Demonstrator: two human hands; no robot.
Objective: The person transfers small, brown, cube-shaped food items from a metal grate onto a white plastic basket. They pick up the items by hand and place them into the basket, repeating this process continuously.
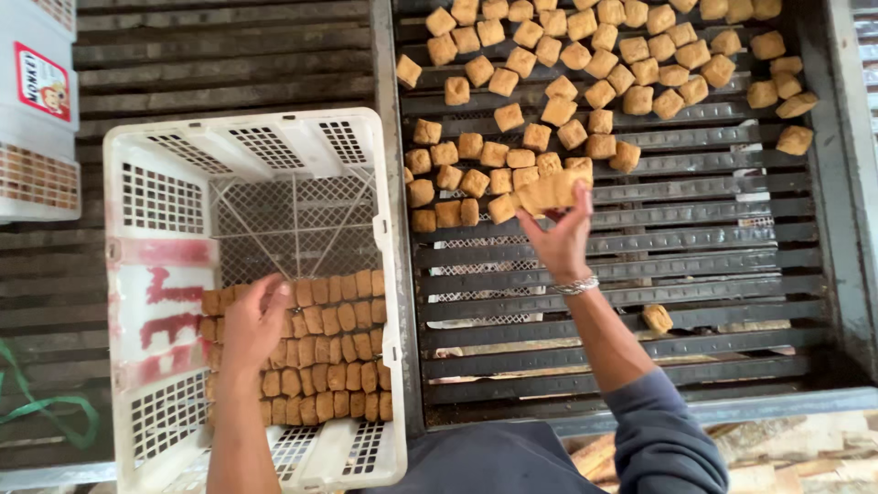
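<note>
Gripping tofu row [547, 192] — long axis sideways, right hand [560, 240]

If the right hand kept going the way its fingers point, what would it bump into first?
The right hand points up the slatted rack. Beyond the row of brown cubes it grips, it would probably meet the loose cubes lying just past them, though depth is unclear.

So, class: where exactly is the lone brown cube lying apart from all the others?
In the head view, the lone cube lies on the slatted rack, right of the right hand's forearm, well below the main scatter.
</note>
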